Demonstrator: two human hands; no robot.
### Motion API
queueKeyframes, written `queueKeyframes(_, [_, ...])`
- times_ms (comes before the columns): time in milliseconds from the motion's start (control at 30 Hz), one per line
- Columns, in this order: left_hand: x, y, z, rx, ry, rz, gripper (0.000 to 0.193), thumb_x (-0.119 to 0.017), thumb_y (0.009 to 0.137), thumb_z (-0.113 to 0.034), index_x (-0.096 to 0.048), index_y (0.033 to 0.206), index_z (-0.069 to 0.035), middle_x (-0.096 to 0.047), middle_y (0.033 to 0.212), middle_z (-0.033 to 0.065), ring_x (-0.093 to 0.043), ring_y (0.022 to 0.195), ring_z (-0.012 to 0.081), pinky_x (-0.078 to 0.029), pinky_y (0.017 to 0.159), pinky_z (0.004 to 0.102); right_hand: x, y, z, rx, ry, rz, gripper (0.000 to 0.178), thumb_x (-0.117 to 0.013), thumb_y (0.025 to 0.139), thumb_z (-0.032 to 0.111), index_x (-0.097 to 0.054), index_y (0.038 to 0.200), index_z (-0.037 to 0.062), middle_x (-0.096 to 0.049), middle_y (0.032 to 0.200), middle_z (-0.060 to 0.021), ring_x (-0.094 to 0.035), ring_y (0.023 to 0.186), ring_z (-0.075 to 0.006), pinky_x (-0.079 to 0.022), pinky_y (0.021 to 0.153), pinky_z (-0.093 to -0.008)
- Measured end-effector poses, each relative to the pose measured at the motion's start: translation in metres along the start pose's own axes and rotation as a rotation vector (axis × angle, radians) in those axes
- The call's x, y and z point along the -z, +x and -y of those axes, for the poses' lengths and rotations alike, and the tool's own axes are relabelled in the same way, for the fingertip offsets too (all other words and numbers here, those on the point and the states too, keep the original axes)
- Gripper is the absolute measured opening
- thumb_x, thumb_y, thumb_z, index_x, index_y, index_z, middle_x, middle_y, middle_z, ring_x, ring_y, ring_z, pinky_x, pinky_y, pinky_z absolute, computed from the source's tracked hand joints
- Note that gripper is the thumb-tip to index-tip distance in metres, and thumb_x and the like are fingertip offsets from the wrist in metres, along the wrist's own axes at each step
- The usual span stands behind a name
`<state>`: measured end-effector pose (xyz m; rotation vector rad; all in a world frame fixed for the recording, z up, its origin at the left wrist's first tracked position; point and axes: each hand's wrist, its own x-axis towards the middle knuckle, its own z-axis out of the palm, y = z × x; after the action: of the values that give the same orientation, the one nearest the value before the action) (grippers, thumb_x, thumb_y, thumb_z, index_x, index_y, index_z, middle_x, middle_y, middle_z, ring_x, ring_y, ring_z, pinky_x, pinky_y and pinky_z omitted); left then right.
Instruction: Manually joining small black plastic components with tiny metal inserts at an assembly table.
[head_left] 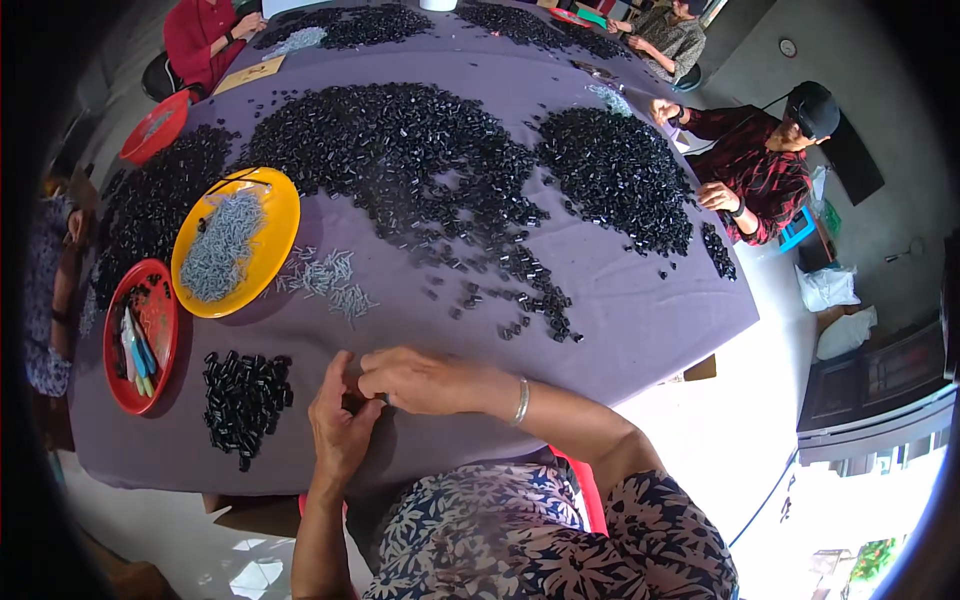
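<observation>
My left hand (340, 415) and my right hand (420, 380) meet just above the near part of the purple tablecloth. Their fingers are pinched close together around something small and dark, mostly hidden by the fingers. A bracelet circles my right wrist. To the left of my left hand lies a small heap of black plastic pieces (246, 405). Beyond it are loose grey screw-like pins (325, 280). A yellow plate (283, 220) carries a heap of similar grey pins and a dark thin tool. On a red plate (170, 340) rest pliers (137, 350) with pale and blue handles.
Large heaps of black pieces (390, 150) spread across the middle, with another heap (620, 180) at right. A red basin (160, 128) stands far left. Several people sit around the table, one in a red plaid shirt (750, 160) at right. The table edge (690, 365) runs along my right.
</observation>
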<state>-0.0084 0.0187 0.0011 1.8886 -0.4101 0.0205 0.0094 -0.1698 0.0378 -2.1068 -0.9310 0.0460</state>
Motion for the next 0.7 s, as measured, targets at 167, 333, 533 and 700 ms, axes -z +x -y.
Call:
queueKeyframes(167, [-0.002,0.003,0.006,0.018,0.015,0.022,0.070,-0.075,0.070,0.010,-0.053,0.135,-0.001,-0.066,0.085,0.0086,-0.066,0.074,0.0199,-0.054,0.070,0.0314,0.012,0.008,-0.013,-0.059,0.145,0.031,0.015,-0.060,0.070,-0.004,-0.067,0.083,-0.0002,-0.066,0.082,-0.0151,-0.064,0.082,-0.0352,-0.050,0.072,-0.0383])
queueKeyframes(333, [-0.001,0.008,0.001,-0.056,0.101,0.037,0.072,-0.073,0.070,0.012,-0.050,0.138,0.001,-0.062,0.082,0.0031,-0.059,0.071,0.0094,-0.049,0.068,0.0236,0.007,0.010,-0.025,-0.225,0.473,0.066,0.020,-0.062,0.068,-0.002,-0.071,0.086,0.0013,-0.069,0.079,-0.0129,-0.067,0.074,-0.0264,-0.051,0.066,-0.0382])
queueKeyframes(533, [0.000,0.006,0.003,-0.058,0.083,0.028,0.083,-0.080,0.065,0.010,-0.050,0.141,-0.004,-0.061,0.079,0.0072,-0.059,0.067,0.0175,-0.050,0.065,0.0288,0.005,0.016,-0.021,-0.488,0.337,0.089,0.013,-0.068,0.070,0.008,-0.069,0.081,0.0018,-0.069,0.076,-0.0113,-0.066,0.072,-0.0233,-0.051,0.066,-0.0380])
queueKeyframes(700, [-0.002,0.004,0.004,-0.034,0.026,0.017,0.085,-0.080,0.066,0.010,-0.048,0.144,-0.006,-0.060,0.079,0.0041,-0.057,0.067,0.0132,-0.048,0.063,0.0260,0.009,0.020,-0.011,-0.609,0.297,0.119,0.014,-0.069,0.071,0.009,-0.068,0.082,0.0013,-0.069,0.073,-0.0123,-0.068,0.070,-0.0225,-0.051,0.063,-0.0374])
